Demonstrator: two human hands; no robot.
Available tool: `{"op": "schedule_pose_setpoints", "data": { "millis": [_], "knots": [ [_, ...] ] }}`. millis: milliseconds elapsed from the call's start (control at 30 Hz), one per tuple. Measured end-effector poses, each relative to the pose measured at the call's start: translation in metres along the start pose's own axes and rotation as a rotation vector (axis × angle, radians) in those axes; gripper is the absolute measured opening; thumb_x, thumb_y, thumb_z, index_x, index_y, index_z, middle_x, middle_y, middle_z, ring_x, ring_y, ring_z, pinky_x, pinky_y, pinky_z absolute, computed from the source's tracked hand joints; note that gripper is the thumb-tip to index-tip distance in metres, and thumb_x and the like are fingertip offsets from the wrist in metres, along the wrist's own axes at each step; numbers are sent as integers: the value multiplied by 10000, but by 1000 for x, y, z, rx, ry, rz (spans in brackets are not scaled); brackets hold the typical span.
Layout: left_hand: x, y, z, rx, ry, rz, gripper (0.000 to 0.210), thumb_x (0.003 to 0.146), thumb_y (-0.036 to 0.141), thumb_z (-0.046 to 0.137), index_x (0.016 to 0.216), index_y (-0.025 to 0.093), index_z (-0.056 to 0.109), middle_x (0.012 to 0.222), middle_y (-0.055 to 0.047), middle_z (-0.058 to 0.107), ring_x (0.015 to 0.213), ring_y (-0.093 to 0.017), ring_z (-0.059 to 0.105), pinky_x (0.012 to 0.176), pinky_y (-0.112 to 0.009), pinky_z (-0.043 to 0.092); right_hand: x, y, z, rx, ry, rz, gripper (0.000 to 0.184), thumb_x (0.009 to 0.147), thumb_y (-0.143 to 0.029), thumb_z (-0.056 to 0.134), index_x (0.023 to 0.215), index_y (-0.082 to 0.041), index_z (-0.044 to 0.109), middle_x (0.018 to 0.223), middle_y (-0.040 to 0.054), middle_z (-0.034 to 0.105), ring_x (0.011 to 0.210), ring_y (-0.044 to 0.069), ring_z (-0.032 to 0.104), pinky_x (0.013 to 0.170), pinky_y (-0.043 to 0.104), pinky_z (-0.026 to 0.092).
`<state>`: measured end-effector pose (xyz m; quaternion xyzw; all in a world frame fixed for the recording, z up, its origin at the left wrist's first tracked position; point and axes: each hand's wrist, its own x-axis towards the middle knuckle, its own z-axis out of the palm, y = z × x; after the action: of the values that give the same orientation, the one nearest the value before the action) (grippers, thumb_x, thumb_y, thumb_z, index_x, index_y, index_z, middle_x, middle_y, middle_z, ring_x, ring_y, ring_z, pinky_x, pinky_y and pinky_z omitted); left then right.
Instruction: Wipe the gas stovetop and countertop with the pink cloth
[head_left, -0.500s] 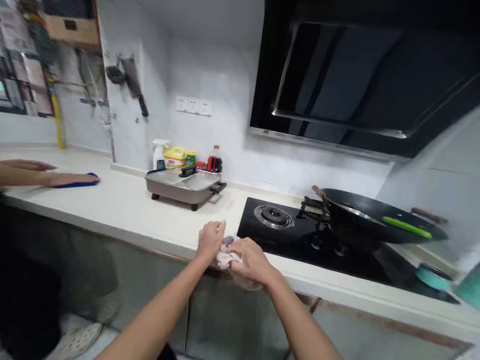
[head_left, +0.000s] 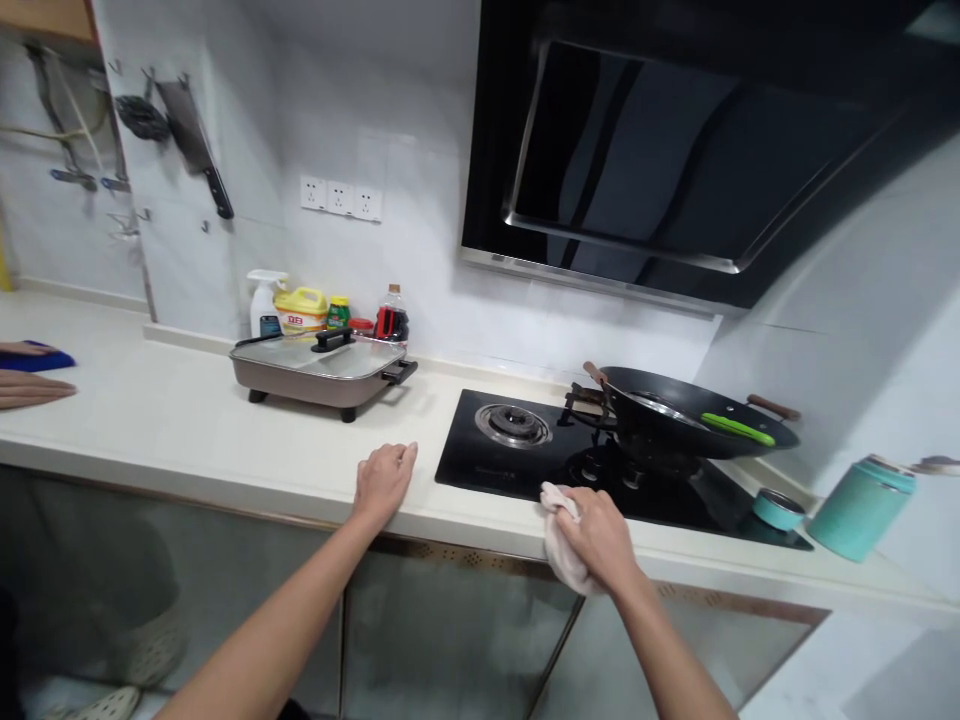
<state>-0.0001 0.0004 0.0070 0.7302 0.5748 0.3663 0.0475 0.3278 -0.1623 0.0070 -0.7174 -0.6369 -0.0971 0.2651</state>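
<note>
My right hand [head_left: 600, 535] grips a crumpled pale cloth [head_left: 564, 555] at the front edge of the white counter [head_left: 315, 455], just before the black gas stove [head_left: 491, 470]. Part of the cloth hangs down over the edge. My left hand [head_left: 384, 482] rests on the counter left of the stove, its fingers curled in, and nothing shows in it. On the stove's right burner sits a dark wok [head_left: 667, 430] with a bright green handle [head_left: 739, 430] lying in it. The left burner [head_left: 514, 425] is bare.
An electric pan [head_left: 315, 375] with a glass lid stands on the counter before several bottles. At far left another person's hands [head_left: 34, 388] lie by a blue cloth [head_left: 45, 357]. A teal container [head_left: 862, 510] and its lid [head_left: 778, 510] are at right. A range hood [head_left: 637, 180] hangs above.
My right hand has moved right along the counter edge with the cloth, away from my left hand. My left hand stays on the counter, now apart from the cloth. The view has turned right.
</note>
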Motion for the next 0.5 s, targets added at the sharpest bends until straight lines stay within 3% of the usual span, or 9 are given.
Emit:
{"op": "schedule_pose_setpoints", "data": {
  "millis": [167, 233, 333, 367, 433, 500],
  "knots": [
    [-2, 3, 1, 30, -9, 2, 474, 1058, 445, 360, 812, 222, 698, 990, -86, 754, 1018, -270, 649, 869, -362, 412, -2, 53, -29, 89, -114, 274, 337, 937, -465, 483, 1080, -274, 721, 926, 46, 753, 878, 253, 649, 789, 347, 420],
    [-2, 3, 4, 41, -4, 11, 466, 1056, 445, 368, 831, 222, 709, 1003, -91, 753, 1044, -276, 647, 888, -366, 408, 7, 63, -34, 148, -71, 322, 385, 934, -535, 470, 1108, -280, 699, 918, 37, 740, 860, 249, 665, 778, 346, 436],
    [-3, 3, 6, 58, 9, 29, 459, 1054, 445, 376, 841, 219, 714, 995, -95, 748, 1057, -281, 644, 895, -368, 402, 28, 59, -26, 193, 131, 236, 444, 908, -549, 500, 1206, -260, 657, 1181, 72, 696, 1022, 248, 667, 857, 341, 466],
    [-3, 3, 6, 59, 13, 31, 456, 1054, 445, 378, 847, 218, 714, 995, -95, 746, 1058, -282, 643, 895, -371, 402, 36, 53, -20, 187, 147, 191, 451, 910, -533, 504, 1238, -256, 642, 1275, 82, 656, 1077, 240, 656, 887, 331, 468],
    [-4, 3, 5, 53, 14, 24, 452, 1054, 448, 378, 853, 218, 711, 991, -92, 741, 1050, -283, 642, 894, -377, 402, 52, 37, -4, 124, 62, 138, 424, 917, -472, 514, 1259, -253, 635, 1341, 91, 607, 1115, 225, 641, 921, 316, 463],
    [-5, 4, 4, 46, 8, 20, 456, 1055, 450, 374, 842, 220, 706, 979, -87, 738, 1033, -282, 643, 889, -381, 404, 68, 21, 12, 38, -69, 133, 372, 912, -399, 535, 1227, -242, 655, 1281, 105, 624, 1108, 238, 633, 946, 333, 446]
  ]
}}
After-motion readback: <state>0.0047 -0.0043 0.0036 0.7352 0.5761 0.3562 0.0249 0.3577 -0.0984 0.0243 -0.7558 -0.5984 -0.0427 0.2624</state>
